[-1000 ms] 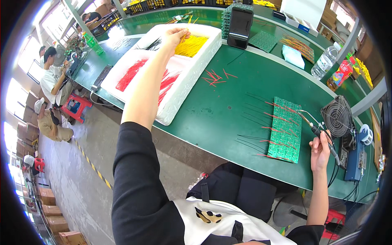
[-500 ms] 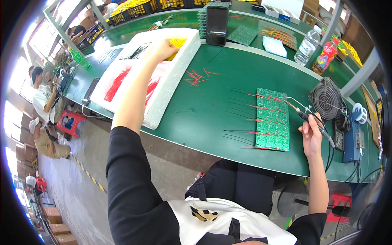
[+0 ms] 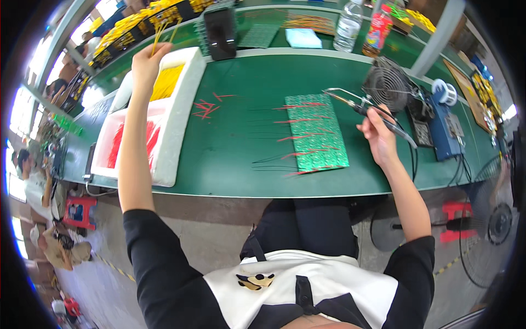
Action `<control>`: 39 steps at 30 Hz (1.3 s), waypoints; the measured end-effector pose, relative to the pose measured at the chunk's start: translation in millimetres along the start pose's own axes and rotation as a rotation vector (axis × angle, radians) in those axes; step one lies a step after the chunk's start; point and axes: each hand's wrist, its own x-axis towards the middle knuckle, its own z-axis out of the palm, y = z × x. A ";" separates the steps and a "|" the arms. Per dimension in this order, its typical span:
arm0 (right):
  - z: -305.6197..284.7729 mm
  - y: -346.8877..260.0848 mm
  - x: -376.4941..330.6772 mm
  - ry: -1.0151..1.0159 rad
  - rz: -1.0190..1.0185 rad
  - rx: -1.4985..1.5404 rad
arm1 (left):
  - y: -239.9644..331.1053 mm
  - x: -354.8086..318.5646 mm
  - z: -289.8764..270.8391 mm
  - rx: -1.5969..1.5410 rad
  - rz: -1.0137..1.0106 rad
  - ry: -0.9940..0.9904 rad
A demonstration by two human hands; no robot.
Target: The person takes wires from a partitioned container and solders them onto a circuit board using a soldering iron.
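My left hand is raised over the far end of a white foam tray, pinching a few thin yellow wires that stick up from the fingers. More yellow wires lie in the tray's far compartment, and red wires fill the near one, partly hidden by my forearm. In my right hand is a soldering iron with a thin curved metal tube beside its tip. The tip hovers above the far right corner of a green circuit board panel, from which red and black wires stick out leftward in rows.
Loose red wires lie between tray and panel. To the right stand a round-grilled fan, a blue box and a white spool. A black phone-like device and two bottles stand farther back. Co-workers sit at far left.
My left hand has lifted out of the yellow wires, bringing a few up and leftward. My view has shifted right; my right hand still holds the soldering iron near the panel.
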 end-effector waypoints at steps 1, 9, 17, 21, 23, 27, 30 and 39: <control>-0.7 0.0 1.7 0.017 -0.002 -0.011 | 40.7 -16.1 16.3 0.004 0.095 -0.128; 11.1 -15.5 31.1 -0.093 0.060 0.124 | 67.8 -119.7 140.0 0.087 0.379 -0.325; 24.5 8.5 34.3 -0.119 0.173 0.100 | 39.5 -135.3 147.1 -0.050 0.371 -0.294; 26.8 15.3 30.7 -0.123 0.173 0.051 | 36.0 -135.0 147.9 -0.075 0.349 -0.305; 26.9 14.0 31.0 -0.113 0.182 0.039 | 35.8 -135.9 146.5 -0.068 0.345 -0.340; 26.1 14.3 31.9 -0.130 0.184 -0.010 | 35.7 -134.4 145.3 -0.084 0.332 -0.350; 27.1 13.6 31.5 -0.134 0.180 -0.034 | 34.2 -133.5 145.1 -0.098 0.325 -0.357; 26.8 16.7 32.2 -0.157 0.155 -0.080 | 32.4 -133.3 146.5 -0.096 0.323 -0.379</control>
